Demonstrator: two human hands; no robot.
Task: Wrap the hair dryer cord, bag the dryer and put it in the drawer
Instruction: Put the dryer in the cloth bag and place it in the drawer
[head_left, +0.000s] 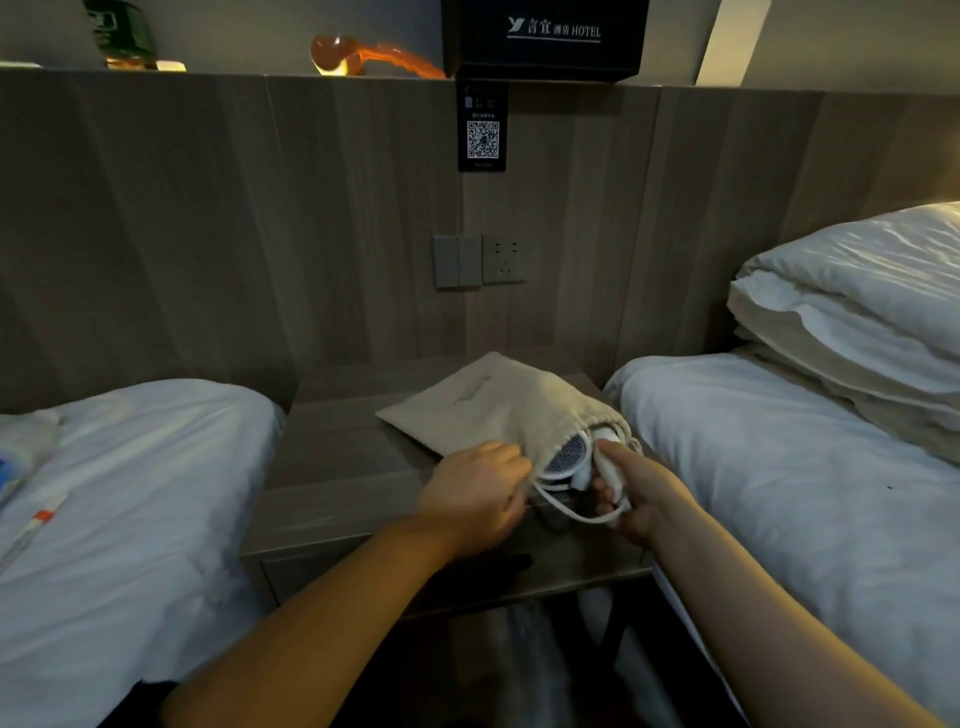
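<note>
The hair dryer (569, 457) is sitting half inside the cloth bag (498, 410), poking out at its open edge. The left hand (475, 493) is pinching that edge. The right hand (636, 493) is gripping the dryer's white end. The bag is lying on the nightstand (332, 467), close to the right bed (779, 467), with bare top on its left.

Before you stood a wood-grain nightstand (332, 457), a beige drawstring bag (498, 410) lay on its top toward one o'clock, closed end at eleven, mouth at five, a white hair dryer (569, 454) showed in that mouth.
</note>
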